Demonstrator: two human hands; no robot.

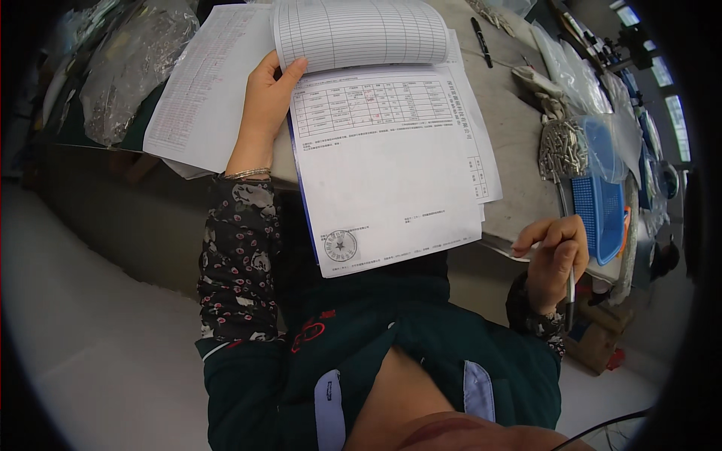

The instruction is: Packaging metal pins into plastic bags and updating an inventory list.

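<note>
A stack of printed papers (391,180) hangs partly over the table's near edge, with a dark blue edge showing along its left side. The top printed sheet carries a small table and a round stamp near its lower left. My left hand (269,94) grips the left edge of the stack, thumb on top, just under a lined sheet (361,34) folded back at the far end. My right hand (555,252) is closed around a slim pen (570,289) with a silvery barrel and black end, held to the right of the papers.
A blue plastic basket (598,214) and a bag of small metal parts (562,146) lie on the right. Beyond are work gloves (540,86) and a black marker (481,41). Another printed sheet (199,90) and clear plastic bags (139,71) are on the left.
</note>
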